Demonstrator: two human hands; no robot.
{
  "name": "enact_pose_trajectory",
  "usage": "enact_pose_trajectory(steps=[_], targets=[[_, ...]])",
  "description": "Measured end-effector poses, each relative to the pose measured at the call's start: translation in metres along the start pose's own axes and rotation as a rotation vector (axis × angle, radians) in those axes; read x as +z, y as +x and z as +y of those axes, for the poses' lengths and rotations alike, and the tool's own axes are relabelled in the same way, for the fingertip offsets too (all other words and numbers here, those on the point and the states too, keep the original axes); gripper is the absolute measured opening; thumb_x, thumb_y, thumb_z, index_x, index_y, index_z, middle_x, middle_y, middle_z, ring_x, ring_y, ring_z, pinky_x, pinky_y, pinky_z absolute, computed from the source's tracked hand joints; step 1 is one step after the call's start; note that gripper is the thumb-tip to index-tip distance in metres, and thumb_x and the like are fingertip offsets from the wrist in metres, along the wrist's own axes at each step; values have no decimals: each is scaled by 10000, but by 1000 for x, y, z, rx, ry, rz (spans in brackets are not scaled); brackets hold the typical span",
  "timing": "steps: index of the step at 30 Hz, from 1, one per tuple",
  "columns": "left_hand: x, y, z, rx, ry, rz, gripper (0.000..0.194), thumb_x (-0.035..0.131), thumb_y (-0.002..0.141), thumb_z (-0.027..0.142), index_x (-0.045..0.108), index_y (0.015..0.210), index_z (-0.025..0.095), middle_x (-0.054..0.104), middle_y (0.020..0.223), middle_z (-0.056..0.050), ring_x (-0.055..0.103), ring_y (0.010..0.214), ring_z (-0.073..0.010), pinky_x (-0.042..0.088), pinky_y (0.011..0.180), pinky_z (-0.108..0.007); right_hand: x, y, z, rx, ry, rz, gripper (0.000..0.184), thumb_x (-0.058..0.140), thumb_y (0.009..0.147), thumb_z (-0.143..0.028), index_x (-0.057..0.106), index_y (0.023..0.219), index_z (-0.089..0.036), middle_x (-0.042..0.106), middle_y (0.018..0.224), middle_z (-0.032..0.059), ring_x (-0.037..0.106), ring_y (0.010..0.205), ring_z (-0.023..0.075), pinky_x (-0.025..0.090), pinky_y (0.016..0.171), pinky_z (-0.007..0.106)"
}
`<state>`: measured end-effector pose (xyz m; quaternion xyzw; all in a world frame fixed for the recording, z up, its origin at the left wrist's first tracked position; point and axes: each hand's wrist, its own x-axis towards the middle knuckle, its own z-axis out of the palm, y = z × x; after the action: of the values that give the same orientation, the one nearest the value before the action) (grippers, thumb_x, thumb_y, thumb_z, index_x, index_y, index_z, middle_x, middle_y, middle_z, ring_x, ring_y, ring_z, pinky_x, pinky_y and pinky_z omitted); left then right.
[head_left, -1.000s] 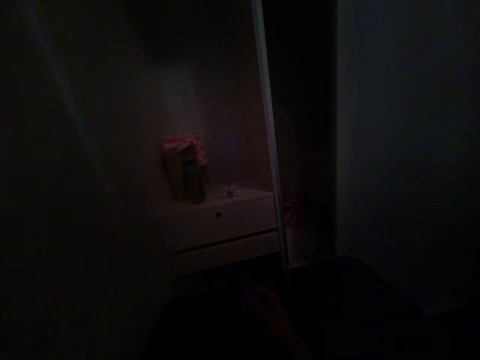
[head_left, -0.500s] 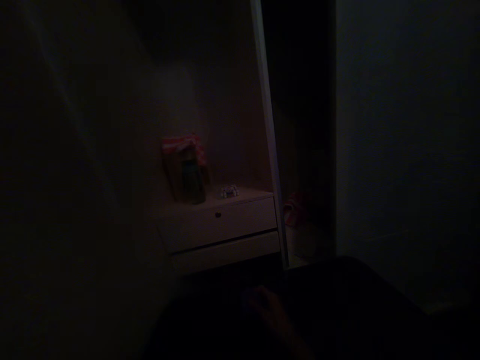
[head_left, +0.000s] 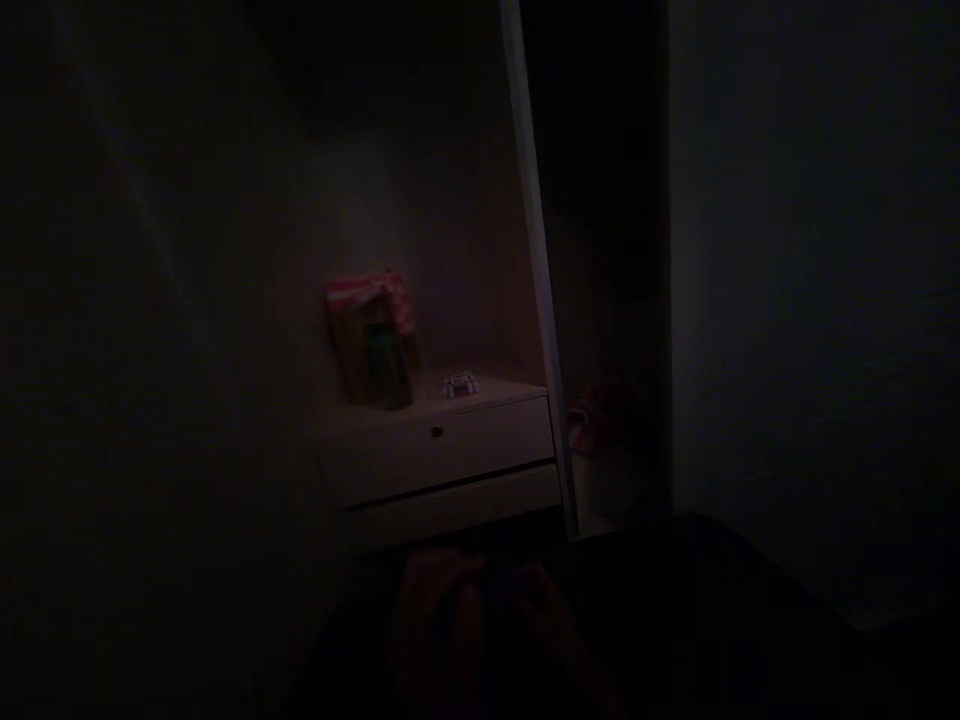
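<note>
The picture is very dark. At the bottom centre my left hand [head_left: 435,605] shows with its fingers curled. Close beside it, my right hand [head_left: 551,610] is closed, fingers pinched together. A dark, faintly bluish shape [head_left: 504,590] lies between the two hands and seems to be at their fingertips. Its kind is too dark to make out. Below the hands everything fades into black.
Ahead stands a cabinet with two pale drawers [head_left: 450,450]. On its top are a bottle with a green cap [head_left: 388,370], a red-and-white checked item [head_left: 367,290] and a small whitish object [head_left: 460,385]. An upright panel edge [head_left: 536,220] rises at the right; another red-and-white item [head_left: 589,428] lies beyond.
My left hand has come into view at the bottom, beside my right hand. The right hand has shifted only slightly. The cabinet and its things stay as they were.
</note>
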<state>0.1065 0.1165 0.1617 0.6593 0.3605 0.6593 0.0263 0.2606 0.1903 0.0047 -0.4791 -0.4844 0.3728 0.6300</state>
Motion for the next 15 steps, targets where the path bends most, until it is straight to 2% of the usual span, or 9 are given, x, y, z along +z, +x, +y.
enact_pose_trajectory(steps=[2,4,6,8,9,11,13,15], targets=[[24,-3,-33,-104,20,-31,273,551,953,430,704,900,209,717,911,-63,677,843,-216,562,777,-361,-2,0,-7,20,94,10,391,742,713,-443,680,1019,-207,752,1029,79,697,998,299,540,901,396],[44,-18,-73,-286,29,-67,353,534,922,513,708,895,207,729,910,-89,687,850,-256,552,802,-398,-2,0,-11,47,143,17,432,764,704,-481,696,1033,-209,757,1074,94,691,1047,319,530,936,417],[57,-40,-111,-458,8,-68,462,539,869,617,713,915,191,737,937,-117,688,890,-293,533,863,-444,-2,1,-11,58,144,37,457,758,707,-556,709,997,-207,765,1052,98,694,1038,327,530,931,421],[64,-60,-138,-573,-66,-117,557,574,800,701,711,933,177,742,978,-136,683,941,-310,519,894,-444,-2,2,-8,60,131,47,497,737,707,-628,716,960,-201,769,1008,96,700,1001,324,538,901,410],[66,-67,-146,-624,-108,-128,599,582,774,733,708,944,173,741,972,-133,684,924,-303,522,873,-429,-1,3,-6,63,121,49,513,724,712,-651,718,955,-199,769,997,92,702,988,320,541,889,403],[68,-74,-153,-727,-211,-173,659,577,746,782,697,956,169,725,848,-93,667,765,-255,535,731,-372,0,4,-2,68,88,59,531,719,710,-671,727,942,-194,770,979,88,700,974,316,539,882,394],[68,-73,-152,-813,-309,-192,680,586,704,823,690,871,171,683,723,-52,619,642,-209,509,619,-322,0,4,1,70,51,83,538,730,697,-673,740,935,-191,772,986,90,695,991,323,531,904,396],[67,-70,-147,-845,-355,-204,665,620,671,829,679,776,174,664,680,-37,601,619,-189,493,591,-293,2,3,3,71,26,111,539,748,675,-671,752,919,-190,777,987,95,695,999,332,524,923,405]])
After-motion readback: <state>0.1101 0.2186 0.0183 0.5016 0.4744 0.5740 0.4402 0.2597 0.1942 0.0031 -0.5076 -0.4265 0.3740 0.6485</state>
